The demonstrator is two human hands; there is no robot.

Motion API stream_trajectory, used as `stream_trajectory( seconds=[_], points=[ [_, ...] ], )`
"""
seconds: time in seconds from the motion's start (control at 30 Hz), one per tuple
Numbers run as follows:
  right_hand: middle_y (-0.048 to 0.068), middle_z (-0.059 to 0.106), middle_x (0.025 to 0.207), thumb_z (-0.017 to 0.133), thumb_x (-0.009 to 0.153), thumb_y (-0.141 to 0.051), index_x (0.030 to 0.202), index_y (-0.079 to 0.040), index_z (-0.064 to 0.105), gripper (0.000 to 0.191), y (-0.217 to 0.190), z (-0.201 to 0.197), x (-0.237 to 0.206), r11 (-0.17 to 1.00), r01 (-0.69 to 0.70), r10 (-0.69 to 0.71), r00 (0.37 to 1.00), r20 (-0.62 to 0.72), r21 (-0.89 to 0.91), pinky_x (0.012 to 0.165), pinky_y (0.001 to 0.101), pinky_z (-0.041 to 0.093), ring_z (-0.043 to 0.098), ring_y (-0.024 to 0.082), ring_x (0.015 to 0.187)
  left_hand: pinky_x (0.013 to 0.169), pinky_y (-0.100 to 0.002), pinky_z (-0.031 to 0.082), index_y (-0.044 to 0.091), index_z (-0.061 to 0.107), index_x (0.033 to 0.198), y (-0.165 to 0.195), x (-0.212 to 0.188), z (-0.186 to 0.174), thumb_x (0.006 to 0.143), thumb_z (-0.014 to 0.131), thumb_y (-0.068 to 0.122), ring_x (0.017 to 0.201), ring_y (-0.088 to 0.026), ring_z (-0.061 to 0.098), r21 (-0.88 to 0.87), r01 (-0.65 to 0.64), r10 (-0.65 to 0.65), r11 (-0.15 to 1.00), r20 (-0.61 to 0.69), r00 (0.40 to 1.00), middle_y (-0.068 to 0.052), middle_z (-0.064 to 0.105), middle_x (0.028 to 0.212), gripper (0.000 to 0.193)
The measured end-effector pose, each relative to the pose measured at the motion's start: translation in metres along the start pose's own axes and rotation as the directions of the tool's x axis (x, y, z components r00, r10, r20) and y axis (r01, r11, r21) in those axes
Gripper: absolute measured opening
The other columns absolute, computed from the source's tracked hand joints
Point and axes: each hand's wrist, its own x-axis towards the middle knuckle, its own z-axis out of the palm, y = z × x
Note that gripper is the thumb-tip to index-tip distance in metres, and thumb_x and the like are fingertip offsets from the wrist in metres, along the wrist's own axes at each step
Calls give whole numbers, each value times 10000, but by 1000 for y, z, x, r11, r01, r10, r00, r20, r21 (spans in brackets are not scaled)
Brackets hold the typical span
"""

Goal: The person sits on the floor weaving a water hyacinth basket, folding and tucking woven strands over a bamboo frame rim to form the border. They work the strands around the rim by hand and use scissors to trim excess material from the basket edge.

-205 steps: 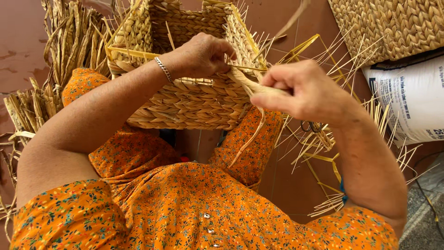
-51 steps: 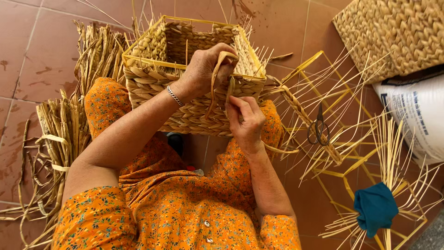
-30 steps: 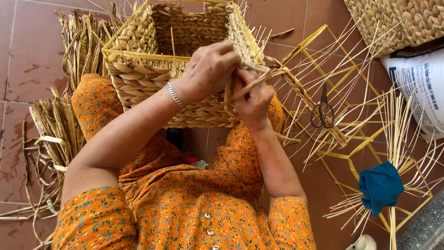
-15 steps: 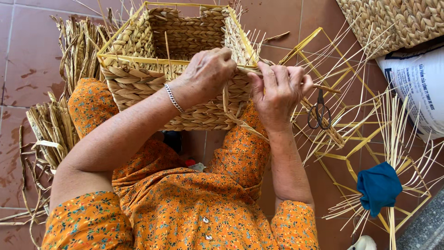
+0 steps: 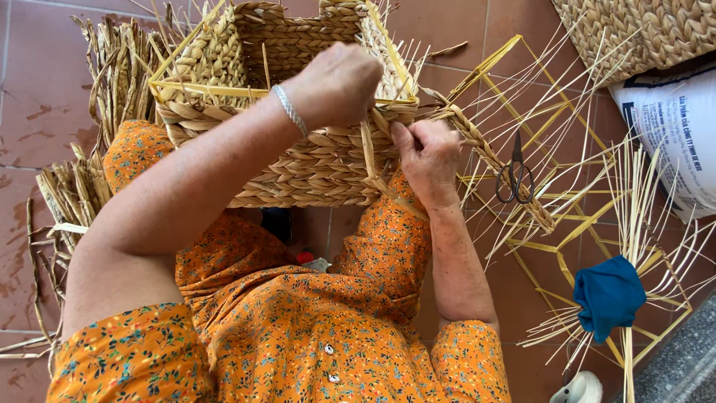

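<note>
Basket (image 5: 298, 157) at upper centre, on the lap. Left hand (image 5: 339, 86) fisted on its rim; right hand (image 5: 426, 153) pinches a strand (image 5: 368, 149) at the side wall. Frames (image 5: 567, 194) and scissors (image 5: 514, 173) crowd the right; bare tile upper left. Half a second ago, the right hand was higher.

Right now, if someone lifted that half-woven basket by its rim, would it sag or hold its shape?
The basket would probably hold its shape: its braided walls are wrapped on a yellow frame that looks rigid. It is likely light for its size, being open and made of dried straw. The loose strand between the left hand and right hand looks floppy.
</note>
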Motion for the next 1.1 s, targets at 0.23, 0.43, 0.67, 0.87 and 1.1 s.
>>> stream_trajectory(
  seconds=[0.23,0.43,0.67,0.87,1.1],
  points=[
    [56,638,844,864,832,-310,889,-99,694,277,-44,-28,-22,902,363,-382,924,-36,-235,775,455,430,584,275,878,669,-456,577,52,726,869,8,16,-12,821,741,45,804,-343,717,139,-68,76,988,-52,996,-180,711,850,51],
    [89,702,901,802,973,-144,1035,-41,717,147,-37,-57,-21,978,208,-205,976,74,-21,686,368,555,686,229,761,621,-421,591,-16,704,868,27,2,8,779,779,34,787,-315,711,224,-235,277,946,-178,944,-174,677,933,126],
    [94,683,933,815,972,-106,1032,-44,713,133,-34,-85,11,942,273,-296,950,-99,-195,726,387,557,686,259,821,808,-393,570,71,744,1091,-1,-16,4,834,696,-11,916,-298,699,-387,-344,281,855,-211,936,-130,662,1076,273],
    [82,670,857,833,972,-62,969,-38,721,115,-24,-75,27,935,343,-353,923,-151,-89,692,372,518,660,221,786,758,-439,547,51,709,987,19,-36,6,799,824,210,867,-315,676,-312,-319,228,895,-294,928,-140,619,1107,272],
    [28,770,991,745,1015,-131,1058,-109,760,50,24,-57,38,986,158,-158,987,18,-48,769,253,598,747,123,838,698,-424,541,55,579,1125,28,-44,20,968,698,121,850,-306,647,-207,-290,155,934,-495,855,-130,564,1082,207]
  ],
)
